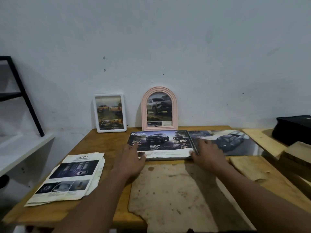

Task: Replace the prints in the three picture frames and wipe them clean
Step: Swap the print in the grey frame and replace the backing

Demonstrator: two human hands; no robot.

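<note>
an open car brochure (161,142) lies flat at the middle back of the wooden table (94,142), its left page showing dark pickup trucks and white lettering, its right page a grey truck. the left hand (133,158) rests on the near left corner of the left page with fingers straight and relaxed, gripping nothing. the right hand (208,153) lies spread over the centre fold and the inner part of the right page, thumb at the near edge of the fold, fingers flat rather than curled. a thin grey edge shows under the near side of the left page; what it belongs to cannot be told. just behind the brochure a pink arched frame (144,111) leans upright against the wall (168,47) with a truck print inside, and to its left, apart from it, a white rectangular frame (109,94) leans the same way with an orange truck print. loose stained pages (70,175) headed "safety" lie near the table's left front. pale wooden planks (262,172) sit at the right, with a black object (292,130) beyond them.
</note>
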